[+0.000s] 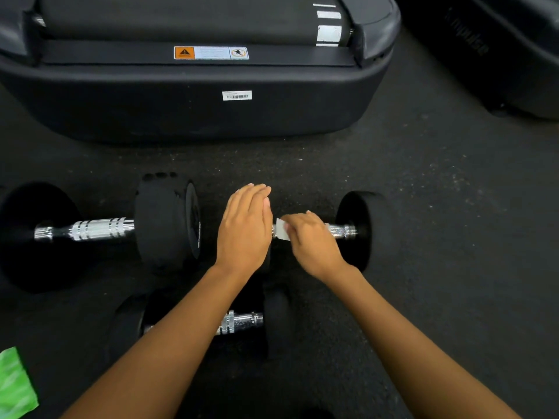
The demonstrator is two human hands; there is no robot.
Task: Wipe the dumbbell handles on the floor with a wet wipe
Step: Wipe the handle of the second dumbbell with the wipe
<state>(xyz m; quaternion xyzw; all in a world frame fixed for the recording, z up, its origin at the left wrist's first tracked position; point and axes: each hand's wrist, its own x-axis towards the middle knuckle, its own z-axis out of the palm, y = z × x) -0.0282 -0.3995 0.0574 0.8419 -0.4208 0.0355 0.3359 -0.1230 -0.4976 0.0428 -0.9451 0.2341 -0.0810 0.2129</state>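
R hand (311, 241) wiping handle of right dumbbell (367, 229) w/ wet wipe (282, 229); L hand (245, 228) flat on its near-side weight.

R fingers curled round the chrome handle, pinching the white wipe against it; wipe edge pokes out at the handle's L end. L hand fingers straight & together, holding nothing, palm down over the hidden weight head. 2nd dumbbell (90, 229) lies just beside to the L, ends near each other, narrow gap. 3rd dumbbell (242, 323) lies nearer the person, partly under L forearm. Treadmill base (181, 110) edge runs across behind, strip of bare floor (438, 207) between; open floor to the R. Green packet (15, 385) at bottom-L corner, well apart.
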